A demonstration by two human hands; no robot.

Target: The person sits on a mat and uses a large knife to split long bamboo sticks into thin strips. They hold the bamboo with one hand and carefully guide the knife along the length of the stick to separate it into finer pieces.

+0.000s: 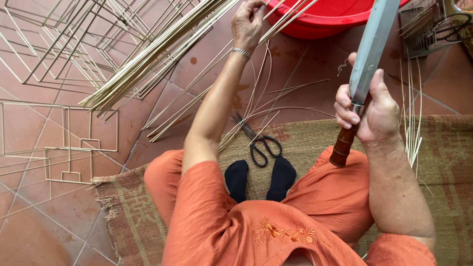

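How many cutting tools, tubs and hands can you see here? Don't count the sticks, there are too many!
Cutting tools: 2, the big steel knife with a brown wooden handle and the black-handled scissors
Round red plastic tubs: 1
Hands: 2, the left hand on the thin pale bamboo sticks, the right hand gripping the knife
Total: 5

Tiled floor [59,226]: woven mat [315,138], bamboo strips [148,54], red basin [325,19], scissors [258,140] on mat.

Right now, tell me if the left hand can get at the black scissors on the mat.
Probably yes. The left hand is up among the bamboo strips, but the scissors lie uncovered just beside that forearm, near the feet; only a few thin splints cross nearby.
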